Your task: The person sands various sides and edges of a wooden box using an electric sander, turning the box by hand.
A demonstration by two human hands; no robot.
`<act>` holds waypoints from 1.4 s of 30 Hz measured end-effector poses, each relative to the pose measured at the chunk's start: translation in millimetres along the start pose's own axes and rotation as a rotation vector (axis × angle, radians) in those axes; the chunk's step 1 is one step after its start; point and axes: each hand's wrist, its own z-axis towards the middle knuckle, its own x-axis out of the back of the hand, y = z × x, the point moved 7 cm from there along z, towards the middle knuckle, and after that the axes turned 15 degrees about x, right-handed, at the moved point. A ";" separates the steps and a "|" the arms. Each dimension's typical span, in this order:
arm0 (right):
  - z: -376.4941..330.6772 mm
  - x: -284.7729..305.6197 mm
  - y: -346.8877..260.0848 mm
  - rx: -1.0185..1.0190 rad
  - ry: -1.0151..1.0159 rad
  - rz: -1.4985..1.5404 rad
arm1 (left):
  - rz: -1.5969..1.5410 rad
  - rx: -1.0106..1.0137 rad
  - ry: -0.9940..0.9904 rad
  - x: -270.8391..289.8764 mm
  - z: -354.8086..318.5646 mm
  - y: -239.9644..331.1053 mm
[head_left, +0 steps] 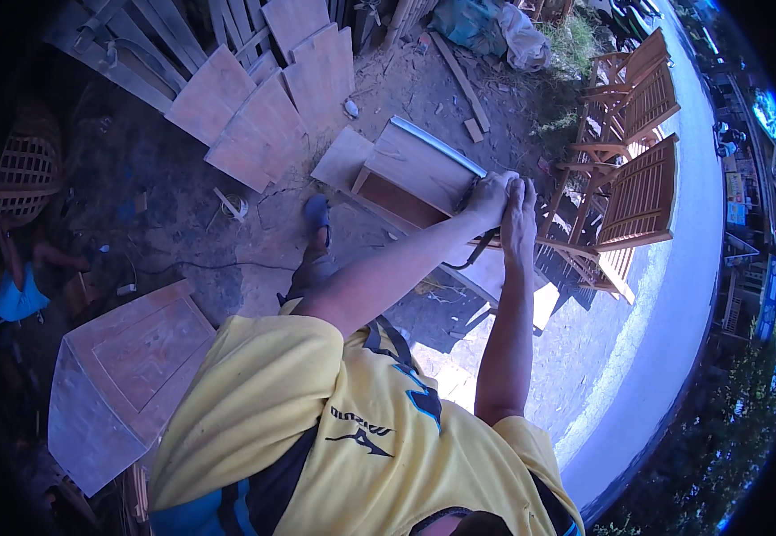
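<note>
Both my arms reach forward to a wooden cabinet (419, 170) lying on the dirt ground. My left hand (488, 196) is closed around a dark curved tool or cord (477, 255) at the cabinet's right edge. My right hand (522, 210) rests flat beside it, fingers together, pressing on the same edge. A pale metal strip (442, 143) runs along the cabinet's top edge. My foot in a dark sandal (317, 214) stands just left of the cabinet.
Wooden panels (254, 116) lean at the back left. A wooden box with a carved panel (129, 357) lies at the lower left. Slatted folding chairs (634, 170) stand at the right beside a paved road (674, 295). A person in blue (17, 286) crouches at the far left.
</note>
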 end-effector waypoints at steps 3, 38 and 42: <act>-10.3 -14.7 -9.1 -0.003 -0.021 -0.255 | -0.181 0.017 0.129 62.1 -11.5 -46.1; 12.2 -148.1 -163.2 0.944 -0.644 -0.189 | 0.113 -0.026 0.408 167.1 13.1 -268.9; 11.5 -124.2 -135.6 0.926 -0.631 -0.237 | 0.177 0.132 0.306 164.6 12.8 -268.3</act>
